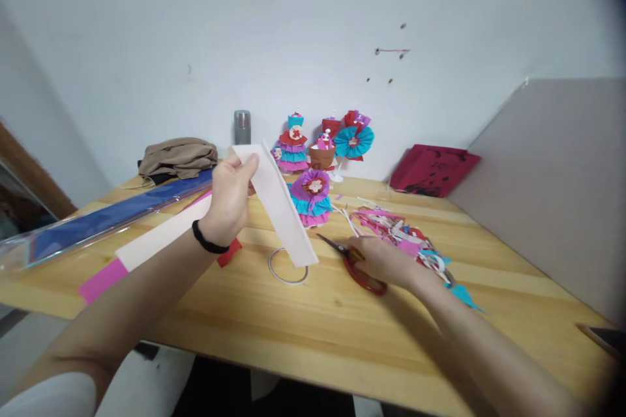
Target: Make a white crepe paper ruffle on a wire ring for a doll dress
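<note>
A folded white paper strip [281,208] hangs slantwise from my left hand [231,192], its top end pinched between thumb and fingers. The strip's lower end is above a thin ring [270,268] lying on the table. My right hand [374,257] is on the scissors [364,279], which have red handles and dark blades pointing up and left. Its fingers are curled and partly hidden behind the back of the hand. A purple and blue ruffled paper dress [312,199] stands just beyond the ring.
Paper scraps [405,234] are heaped at the right. More paper decorations [293,143], a grey flask [242,128] and a red bag [433,171] are near the wall. Cloth [178,156], a blue packet [122,212] and pink and cream paper [163,238] lie left.
</note>
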A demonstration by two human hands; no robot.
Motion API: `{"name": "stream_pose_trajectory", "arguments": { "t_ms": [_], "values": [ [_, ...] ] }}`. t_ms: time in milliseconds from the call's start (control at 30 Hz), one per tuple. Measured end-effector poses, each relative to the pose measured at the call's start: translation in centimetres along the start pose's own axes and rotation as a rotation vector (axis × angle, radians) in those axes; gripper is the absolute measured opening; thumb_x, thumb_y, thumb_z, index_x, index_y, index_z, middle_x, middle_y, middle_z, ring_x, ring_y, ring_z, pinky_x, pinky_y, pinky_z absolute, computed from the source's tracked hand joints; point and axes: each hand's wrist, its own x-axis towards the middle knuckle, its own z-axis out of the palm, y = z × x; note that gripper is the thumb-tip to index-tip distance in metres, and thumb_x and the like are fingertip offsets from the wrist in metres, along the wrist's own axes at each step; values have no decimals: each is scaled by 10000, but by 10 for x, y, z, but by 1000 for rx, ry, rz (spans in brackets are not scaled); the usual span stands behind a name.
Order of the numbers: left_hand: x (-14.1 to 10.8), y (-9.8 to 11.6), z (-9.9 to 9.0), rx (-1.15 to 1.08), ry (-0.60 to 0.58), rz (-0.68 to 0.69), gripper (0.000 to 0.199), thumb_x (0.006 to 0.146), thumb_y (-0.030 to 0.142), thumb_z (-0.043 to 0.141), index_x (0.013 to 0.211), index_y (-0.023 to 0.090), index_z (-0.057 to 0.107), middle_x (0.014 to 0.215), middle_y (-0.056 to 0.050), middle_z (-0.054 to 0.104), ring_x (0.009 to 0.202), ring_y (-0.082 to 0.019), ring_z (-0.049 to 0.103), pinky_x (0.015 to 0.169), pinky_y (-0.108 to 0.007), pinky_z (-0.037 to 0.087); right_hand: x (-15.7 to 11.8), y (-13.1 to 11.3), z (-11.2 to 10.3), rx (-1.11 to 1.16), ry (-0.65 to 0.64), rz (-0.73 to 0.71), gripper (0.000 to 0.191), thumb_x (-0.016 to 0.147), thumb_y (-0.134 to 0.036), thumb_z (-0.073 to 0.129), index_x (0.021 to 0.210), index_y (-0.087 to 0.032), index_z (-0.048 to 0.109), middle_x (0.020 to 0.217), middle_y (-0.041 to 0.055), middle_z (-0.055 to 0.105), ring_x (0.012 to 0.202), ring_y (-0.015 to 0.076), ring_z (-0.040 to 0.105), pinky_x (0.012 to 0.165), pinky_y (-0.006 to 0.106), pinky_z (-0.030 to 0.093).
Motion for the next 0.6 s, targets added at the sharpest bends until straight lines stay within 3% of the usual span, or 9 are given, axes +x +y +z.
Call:
{"name": "stream_pose_trajectory", "arguments": {
  "t_ms": [100, 200, 367, 500, 600],
  "values": [
    [-6, -15, -13, -99, 69, -157, 150, 786, 204, 668, 913, 125, 659, 848, -49, 712, 756, -163, 677, 751, -295, 549, -4, 1, 17, -52, 60, 11, 379, 816, -82, 446, 1138, -139, 639, 1077, 182, 695, 1004, 295, 660, 757, 318, 425],
    [-15, -30, -22, -157, 55, -266, 187, 761, 151, 682, 941, 112, 648, 892, -60, 714, 773, -141, 669, 797, -284, 536, -5, 4, 24, -90, 65, 42, 402, 865, -139, 411, 1224, -126, 588, 1090, 213, 676, 1021, 326, 650, 770, 349, 431],
    [-26, -46, -26, -152, 31, -304, 291, 678, 138, 735, 949, 109, 633, 947, -78, 706, 857, -186, 671, 827, -333, 535, -12, 18, 24, -1, 97, -26, 390, 800, -129, 480, 1177, -130, 577, 1037, 185, 681, 938, 294, 650, 769, 353, 443],
    [-28, -51, -26, -95, 60, -244, 347, 640, 181, 766, 950, 135, 618, 951, -68, 707, 842, -188, 666, 750, -309, 535, -29, 35, 18, 430, 181, -101, 270, 831, -333, 547, 1061, -191, 557, 859, 82, 662, 717, 206, 617, 629, 310, 461],
    [-30, -54, -26, -53, 62, -218, 369, 628, 209, 765, 960, 135, 620, 911, -66, 710, 781, -183, 664, 672, -286, 524, -36, 35, 14, 885, 258, -167, 408, 759, -409, 664, 1097, -225, 527, 869, 68, 654, 719, 191, 614, 590, 293, 462]
  ]
}}
